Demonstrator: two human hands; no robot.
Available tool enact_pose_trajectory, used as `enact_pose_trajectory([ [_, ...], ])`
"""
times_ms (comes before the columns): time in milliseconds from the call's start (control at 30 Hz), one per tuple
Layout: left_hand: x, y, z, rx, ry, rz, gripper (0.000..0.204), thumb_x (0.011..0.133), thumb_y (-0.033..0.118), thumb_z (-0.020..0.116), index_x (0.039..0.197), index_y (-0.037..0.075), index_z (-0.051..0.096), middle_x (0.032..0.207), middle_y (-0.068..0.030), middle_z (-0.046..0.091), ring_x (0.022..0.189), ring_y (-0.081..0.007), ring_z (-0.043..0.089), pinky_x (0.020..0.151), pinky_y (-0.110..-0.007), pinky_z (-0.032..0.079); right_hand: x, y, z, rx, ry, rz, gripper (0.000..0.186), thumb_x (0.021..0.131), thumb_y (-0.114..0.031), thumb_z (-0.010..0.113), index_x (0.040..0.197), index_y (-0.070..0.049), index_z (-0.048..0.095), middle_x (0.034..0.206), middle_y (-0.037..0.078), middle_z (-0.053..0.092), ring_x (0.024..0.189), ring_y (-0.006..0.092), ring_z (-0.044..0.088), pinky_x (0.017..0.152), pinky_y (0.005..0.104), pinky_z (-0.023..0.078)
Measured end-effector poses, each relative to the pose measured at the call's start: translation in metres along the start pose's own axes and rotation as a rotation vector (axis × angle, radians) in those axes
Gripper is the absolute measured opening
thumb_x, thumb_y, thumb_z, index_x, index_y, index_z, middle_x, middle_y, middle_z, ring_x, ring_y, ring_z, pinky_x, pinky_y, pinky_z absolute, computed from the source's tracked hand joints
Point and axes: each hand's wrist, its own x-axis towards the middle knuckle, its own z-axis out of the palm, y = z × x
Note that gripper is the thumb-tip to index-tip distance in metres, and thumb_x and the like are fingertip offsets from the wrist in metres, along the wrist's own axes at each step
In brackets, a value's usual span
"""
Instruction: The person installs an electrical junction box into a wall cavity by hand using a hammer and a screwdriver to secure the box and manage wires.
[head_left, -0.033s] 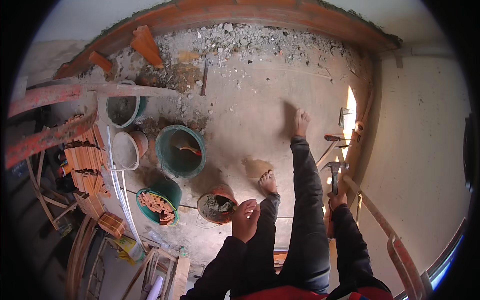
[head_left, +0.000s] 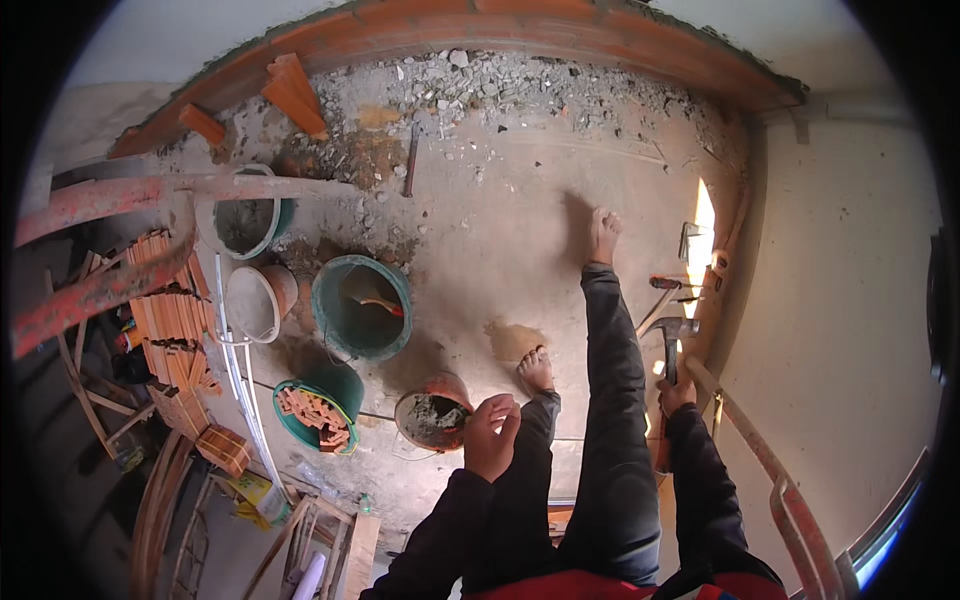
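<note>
My right hand (head_left: pixel 678 392) is closed around the handle of a claw hammer (head_left: pixel 671 345), whose metal head points away from me, beside my right leg. My left hand (head_left: pixel 490 437) hovers over my left leg with its fingers curled together; whatever they may hold is hidden. Just left of that hand stands an orange-brown bucket (head_left: pixel 452 385) with grey mortar (head_left: pixel 432 412) inside. Farther left is a green bucket (head_left: pixel 350 385) filled with broken brick pieces (head_left: pixel 315 417). Behind these, a large teal tub (head_left: pixel 322 300) contains a tool with a reddish handle (head_left: pixel 393 309).
Rubble (head_left: pixel 470 85) lies along a low brick wall (head_left: pixel 540 27). A metal bar (head_left: pixel 411 160) rests on the floor. Stacked bricks (head_left: pixel 168 315) stand at left. Red metal rails (head_left: pixel 110 290) cross the left side; another rail (head_left: pixel 760 440) runs at right. Hand tools (head_left: pixel 668 284) lie by the right wall.
The hammer and my right hand have shifted very slightly away from me. My left hand stays nearly in place.
</note>
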Motion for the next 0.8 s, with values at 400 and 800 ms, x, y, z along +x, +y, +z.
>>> enact_pose_trajectory([
  [400,0.231,0.198,0.062,-0.235,0.113,0.041,0.029,0.099,0.015,0.068,0.123,0.0,0.06,0.115,-0.0088,0.065,0.11,-0.0164,0.063,0.098,-0.032,0.049,0.211,-0.297,-0.057,-0.334,-0.065,-0.359,0.034,0.075,-0.034,0.073,0.088,-0.003,0.07,0.087,0.024,0.071,0.087,0.0423,0.07,0.08,0.0509,0.054],
  [800,0.517,0.326,0.072,-0.375,0.385,0.626,0.028,0.092,0.007,0.07,0.117,0.004,0.057,0.1,-0.0014,0.058,0.087,-0.0091,0.052,0.079,-0.025,0.047,0.352,-0.366,-0.027,-0.447,0.108,-0.574,0.03,0.077,-0.033,0.072,0.083,-0.004,0.067,0.076,0.023,0.068,0.078,0.0444,0.068,0.074,0.0531,0.053],
])
